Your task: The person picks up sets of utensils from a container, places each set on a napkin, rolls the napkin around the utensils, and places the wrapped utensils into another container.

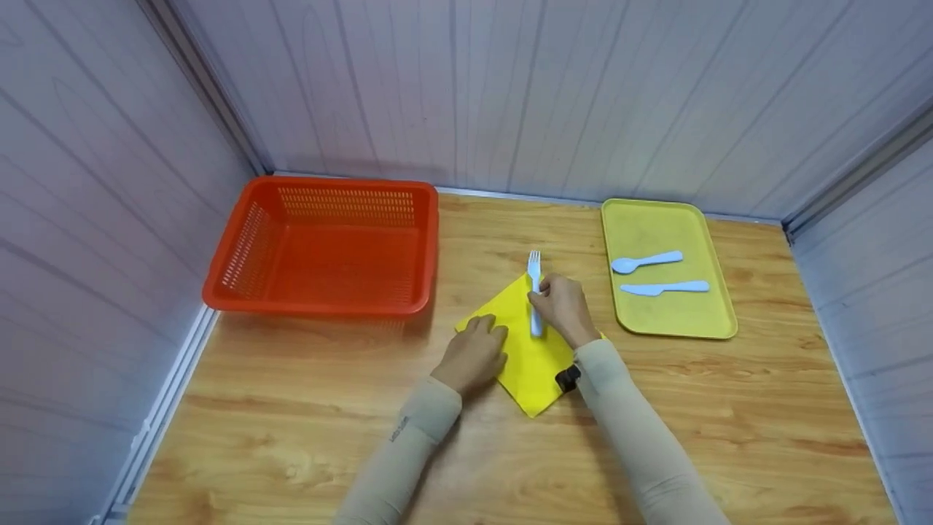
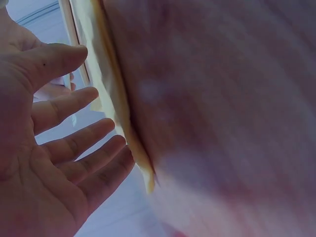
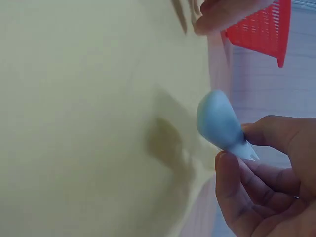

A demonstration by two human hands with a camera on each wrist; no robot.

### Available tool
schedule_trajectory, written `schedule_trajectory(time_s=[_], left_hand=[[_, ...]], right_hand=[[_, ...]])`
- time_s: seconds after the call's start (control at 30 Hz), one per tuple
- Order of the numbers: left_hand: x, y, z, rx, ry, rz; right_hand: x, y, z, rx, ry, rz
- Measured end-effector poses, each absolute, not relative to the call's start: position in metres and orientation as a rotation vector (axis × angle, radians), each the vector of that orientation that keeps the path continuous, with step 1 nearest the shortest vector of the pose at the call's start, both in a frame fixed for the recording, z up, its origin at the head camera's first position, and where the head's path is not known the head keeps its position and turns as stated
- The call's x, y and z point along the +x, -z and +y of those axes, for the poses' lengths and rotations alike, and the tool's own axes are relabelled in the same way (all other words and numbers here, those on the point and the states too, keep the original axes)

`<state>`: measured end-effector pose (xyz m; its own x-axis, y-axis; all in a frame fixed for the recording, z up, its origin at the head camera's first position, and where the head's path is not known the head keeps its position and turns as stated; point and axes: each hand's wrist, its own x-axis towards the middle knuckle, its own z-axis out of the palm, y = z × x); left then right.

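A pale blue plastic fork point(image 1: 536, 292) is pinched between the thumb and fingers of my right hand point(image 1: 563, 305), its tines pointing away from me. In the right wrist view the fork's handle end point(image 3: 217, 121) stands off the cloth and casts a shadow on it. Beneath lies a yellow napkin point(image 1: 536, 372), turned with one corner toward me. My left hand point(image 1: 474, 354) rests with its fingertips on the napkin's left corner; the left wrist view shows its fingers point(image 2: 81, 148) spread and fairly straight along the napkin's edge.
At the back left stands a red plastic basket point(image 1: 321, 313). A yellow tray point(image 1: 656, 219) lies at the right, bearing a pale blue spoon point(image 1: 649, 261) and a matching knife point(image 1: 665, 288). Panelled walls point(image 1: 496, 95) bound the wooden table point(image 1: 291, 437) at the back and sides.
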<state>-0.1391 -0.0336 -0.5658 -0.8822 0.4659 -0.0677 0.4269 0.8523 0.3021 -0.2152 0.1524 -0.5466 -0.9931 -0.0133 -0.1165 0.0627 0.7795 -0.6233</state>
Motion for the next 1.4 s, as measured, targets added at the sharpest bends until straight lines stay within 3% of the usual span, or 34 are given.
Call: schedule_trajectory(time_s=[1.4], left_hand=[[-0.135, 0.568, -0.036, 0.610, -0.437, 2.783]], right_hand=[[-0.222, 0.567, 0.134, 0.012, 0.985, 2.866]])
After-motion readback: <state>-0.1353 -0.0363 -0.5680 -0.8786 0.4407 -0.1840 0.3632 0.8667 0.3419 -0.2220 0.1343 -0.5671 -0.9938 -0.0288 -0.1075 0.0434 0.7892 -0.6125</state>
